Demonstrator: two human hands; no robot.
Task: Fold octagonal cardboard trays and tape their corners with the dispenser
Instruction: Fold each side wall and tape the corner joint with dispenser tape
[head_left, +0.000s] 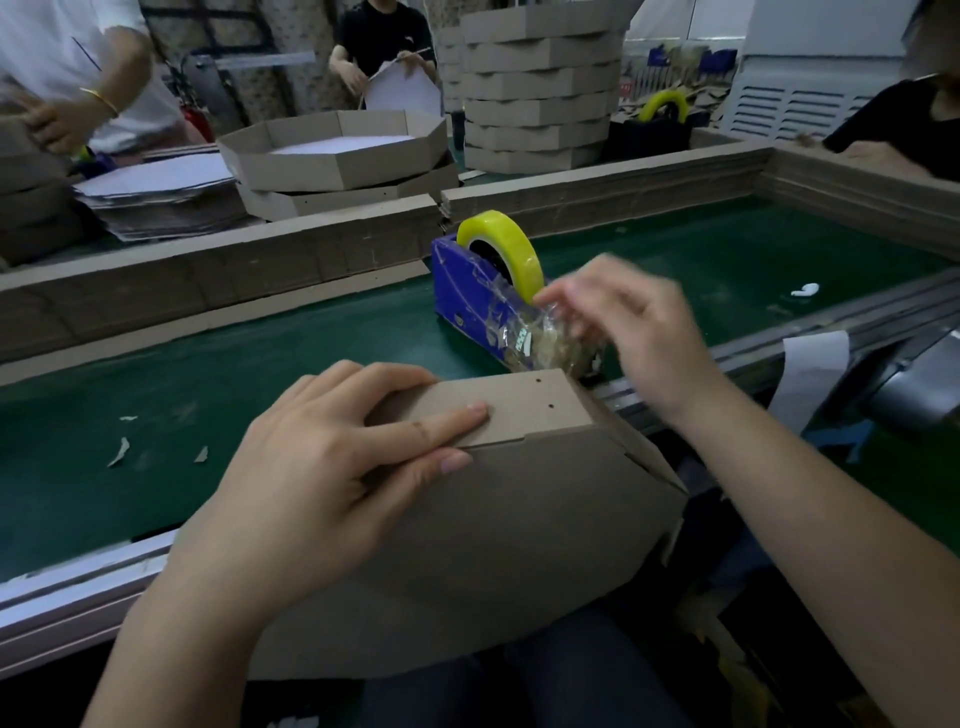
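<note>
The taping step is in hand, as I judge it, at one corner of the brown octagonal cardboard tray (493, 519). The tray stands tilted on the person's lap, its folded upper wall leaning at the near metal edge of the green belt (208, 374), just in front of the blue plastic tape dispenser (467, 296). The left hand (332, 457) grips that wall beside the corner; its outer fingers curl over the top edge, while the index finger and thumb lie flat on the overlapping flaps and press them together. The right hand (639, 332) is at the dispenser's cutter end, its fingers spread and blurred among the crumpled clear tape (545, 338) there; whether they already pinch the free end I cannot tell. The yellow roll of tape (501, 249) sits upright in the dispenser. Across the belt, finished trays (332, 150) lie stacked.

The next move calls for a clean length drawn out and torn on the blade, then laid over the corner seam; the left hand must keep the flaps shut until the tape bites, or the wall may spring open. The loose, wrinkled tape could also stick to itself.
</note>
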